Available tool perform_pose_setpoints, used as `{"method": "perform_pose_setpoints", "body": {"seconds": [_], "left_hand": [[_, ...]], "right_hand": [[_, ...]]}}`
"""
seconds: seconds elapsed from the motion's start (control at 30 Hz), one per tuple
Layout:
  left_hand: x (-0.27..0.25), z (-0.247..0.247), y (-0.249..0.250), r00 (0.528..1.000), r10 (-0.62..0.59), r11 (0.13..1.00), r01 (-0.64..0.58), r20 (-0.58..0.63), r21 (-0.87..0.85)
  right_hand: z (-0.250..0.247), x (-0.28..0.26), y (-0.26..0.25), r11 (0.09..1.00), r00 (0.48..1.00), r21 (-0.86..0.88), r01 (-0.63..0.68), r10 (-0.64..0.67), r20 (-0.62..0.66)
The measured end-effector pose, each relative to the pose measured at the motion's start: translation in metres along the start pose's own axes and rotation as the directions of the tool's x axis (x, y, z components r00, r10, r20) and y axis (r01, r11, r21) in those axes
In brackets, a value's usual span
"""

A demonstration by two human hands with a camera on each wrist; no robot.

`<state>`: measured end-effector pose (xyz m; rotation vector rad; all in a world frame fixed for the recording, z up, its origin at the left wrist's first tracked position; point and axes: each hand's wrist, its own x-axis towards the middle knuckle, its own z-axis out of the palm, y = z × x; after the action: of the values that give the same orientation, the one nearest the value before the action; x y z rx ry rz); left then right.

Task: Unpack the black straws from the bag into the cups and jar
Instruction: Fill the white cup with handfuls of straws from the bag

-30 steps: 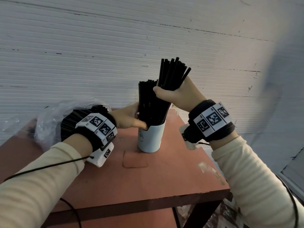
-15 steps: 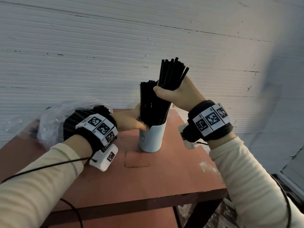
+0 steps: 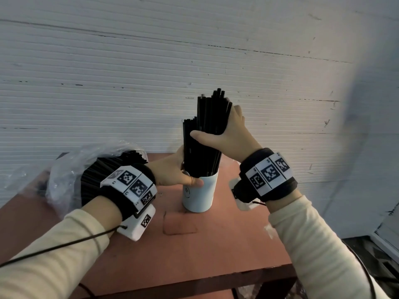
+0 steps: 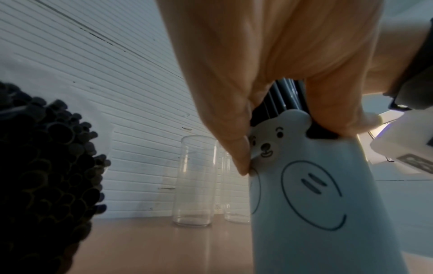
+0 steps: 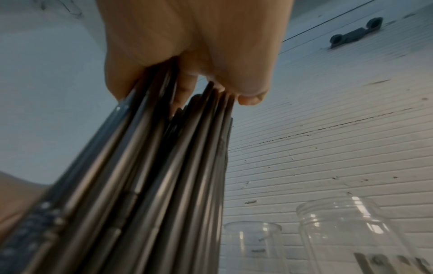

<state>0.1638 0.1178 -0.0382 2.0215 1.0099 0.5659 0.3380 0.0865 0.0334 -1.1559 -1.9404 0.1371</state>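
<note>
A white cup (image 3: 199,192) with a bear face (image 4: 304,185) stands mid-table, packed with black straws (image 3: 201,143). My left hand (image 3: 176,172) grips the cup at its rim, thumb across the front and fingers on the far side. My right hand (image 3: 228,134) holds a taller bundle of straws (image 5: 164,176) whose lower ends are inside the cup; the thumb crosses the front and the fingers reach up behind. A clear plastic bag (image 3: 69,169) at the left holds many more straws (image 4: 46,166), lying on their side.
Two clear glass cups (image 4: 194,181) (image 4: 234,187) and a clear jar (image 5: 351,233) stand behind the white cup by the ribbed white wall. The red-brown table (image 3: 216,244) ends at a front edge and a right edge near my right wrist.
The bundle in my right hand has swung from a rightward tilt to nearly upright in the cup, and the fingers have stretched up along it. My left hand stays on the cup.
</note>
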Motion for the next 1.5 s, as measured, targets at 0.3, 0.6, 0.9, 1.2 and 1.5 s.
{"method": "perform_pose_setpoints", "body": {"seconds": [0.3,0.6,0.9,1.2,1.5], "left_hand": [[0.0,0.0,-0.002,0.999,-0.027,0.999,0.028,-0.032,0.03],[-0.004,0.004,0.002,0.996,-0.047,0.999,0.049,-0.077,0.021],[-0.006,0.006,0.005,0.993,-0.077,0.997,0.075,-0.084,-0.035],[-0.006,0.005,0.004,0.995,-0.066,0.998,0.064,-0.073,-0.028],[-0.006,0.006,0.005,0.995,-0.063,0.998,0.062,-0.082,-0.017]], "right_hand": [[-0.018,-0.016,-0.003,0.96,0.949,0.213,0.184,-0.118,-0.291],[-0.003,-0.009,-0.012,0.949,0.853,0.015,0.316,-0.277,-0.442],[0.003,-0.012,-0.008,0.955,0.85,0.001,0.298,-0.265,-0.455],[-0.002,-0.028,0.02,0.972,0.874,0.029,0.232,-0.196,-0.444],[0.0,-0.03,0.01,0.964,0.891,-0.077,0.255,-0.265,-0.368]]}}
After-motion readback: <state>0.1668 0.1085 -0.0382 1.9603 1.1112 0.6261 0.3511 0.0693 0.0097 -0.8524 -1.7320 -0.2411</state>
